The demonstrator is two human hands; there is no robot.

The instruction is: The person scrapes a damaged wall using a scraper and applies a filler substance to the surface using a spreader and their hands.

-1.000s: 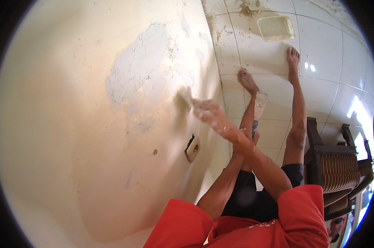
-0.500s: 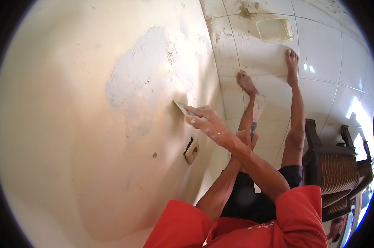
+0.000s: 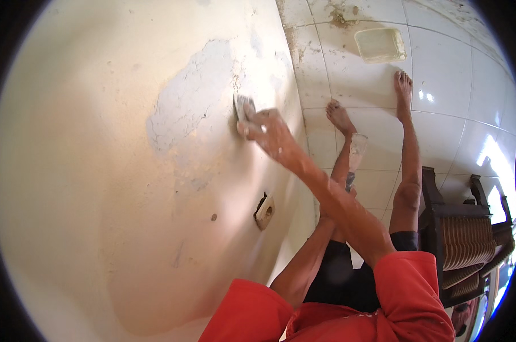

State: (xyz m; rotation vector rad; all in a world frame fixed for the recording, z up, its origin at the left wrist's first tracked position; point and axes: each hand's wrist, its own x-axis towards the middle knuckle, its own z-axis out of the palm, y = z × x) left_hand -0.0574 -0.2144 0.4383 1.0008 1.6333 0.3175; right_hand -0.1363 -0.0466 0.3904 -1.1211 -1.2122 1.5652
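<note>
My right hand (image 3: 274, 137) reaches across to the wall, its fingers closed on a flat putty blade (image 3: 243, 105) smeared with grey. The blade meets the wall beside the right edge of a pale grey filled patch (image 3: 192, 85), where the surface is rough and cracked. White smears mark the fingers. Beneath my right forearm, my left hand (image 3: 352, 194) grips the dark handle of a putty knife (image 3: 357, 149); most of that hand is hidden. The knife's wide, whitish blade points away from me, above the floor.
A loose socket plate (image 3: 264, 212) sits on the wall with a dark gap behind it. On the tiled floor (image 3: 440, 80) lies a shallow, cream-coloured rectangular tray (image 3: 380, 45), past my bare feet. Dark wooden furniture with ribbed panels (image 3: 468, 242) stands at the right.
My right hand has moved up the wall, away from me, and the putty blade has turned so its grey face shows. The left hand with the putty knife has hardly moved.
</note>
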